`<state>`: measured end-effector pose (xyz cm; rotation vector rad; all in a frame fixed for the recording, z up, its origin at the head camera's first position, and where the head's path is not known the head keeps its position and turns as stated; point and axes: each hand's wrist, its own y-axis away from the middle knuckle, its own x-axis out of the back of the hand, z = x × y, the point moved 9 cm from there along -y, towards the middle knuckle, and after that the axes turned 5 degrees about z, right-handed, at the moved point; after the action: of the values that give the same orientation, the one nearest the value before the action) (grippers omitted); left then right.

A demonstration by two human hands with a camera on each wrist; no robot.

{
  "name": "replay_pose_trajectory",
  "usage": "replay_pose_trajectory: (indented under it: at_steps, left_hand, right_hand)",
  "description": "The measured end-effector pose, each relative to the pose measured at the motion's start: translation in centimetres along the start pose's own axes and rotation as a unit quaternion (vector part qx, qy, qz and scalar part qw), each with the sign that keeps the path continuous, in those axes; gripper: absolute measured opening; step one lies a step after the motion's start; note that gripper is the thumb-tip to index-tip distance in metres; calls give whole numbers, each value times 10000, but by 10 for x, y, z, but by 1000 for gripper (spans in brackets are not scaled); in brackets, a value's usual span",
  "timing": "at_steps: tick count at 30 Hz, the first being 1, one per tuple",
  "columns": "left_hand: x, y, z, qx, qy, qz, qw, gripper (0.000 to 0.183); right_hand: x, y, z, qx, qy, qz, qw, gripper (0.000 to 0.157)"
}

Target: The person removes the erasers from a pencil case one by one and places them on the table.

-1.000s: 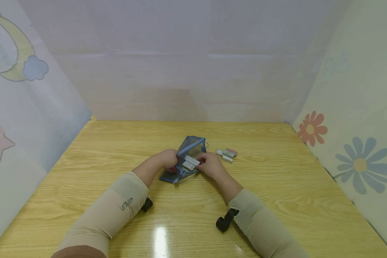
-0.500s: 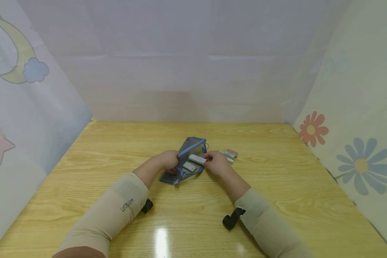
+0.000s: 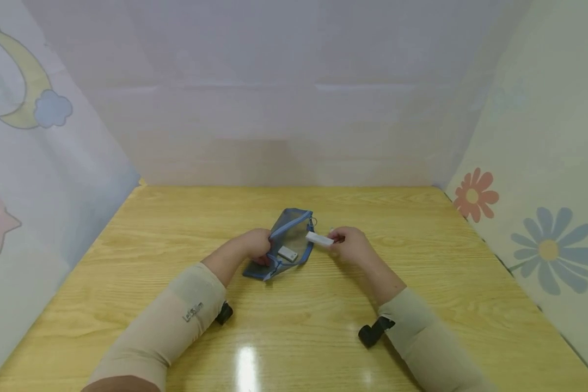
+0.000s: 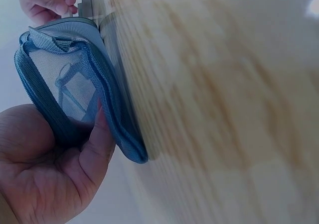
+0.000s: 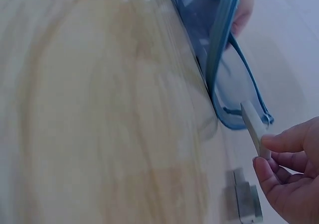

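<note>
A blue mesh zip pouch (image 3: 291, 222) lies on the table with its mouth spread wide. My left hand (image 3: 257, 244) grips its left side, with thumb and fingers at the zipped rim in the left wrist view. Inside the pouch rests a small white rectangular block (image 3: 287, 253). Between thumb and fingertips my right hand (image 3: 350, 243) pinches a longer white block (image 5: 255, 127), just to the right of the pouch's mouth. In the head view that block's left end overlaps the pouch's right edge.
Several small grey blocks (image 5: 244, 199) lie on the table under my right hand, mostly hidden by it in the head view. The wood-grain table (image 3: 421, 234) meets a pale back wall and printed side walls.
My right hand has drawn the longer white block out to the right, from inside the pouch to beyond its edge. The left hand and pouch have stayed nearly still.
</note>
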<state>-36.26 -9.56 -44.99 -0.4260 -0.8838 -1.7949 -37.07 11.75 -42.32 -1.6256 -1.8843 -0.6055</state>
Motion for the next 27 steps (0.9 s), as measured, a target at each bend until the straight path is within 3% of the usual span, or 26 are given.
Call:
replay_pose_trajectory:
  at_steps: [9,17,21,27]
  left_hand:
    - [0,0,0,-15,-26,-6,10000,18]
    - [0,-4,-4,227,81,-4,9997,17]
    - [0,-5,-3,140,136,-126,9997,17]
    - [1,1,-1,92,67,15,9999,18]
  right_hand:
    - [31,0,22,-119,-49,195,9997,28]
    - [50,-1,39,-383,-56,355,9986,26]
    - [59,-5,49,-470,-34,541,9974,27]
    - [70,-7,61,-655,-109,712,9952,30]
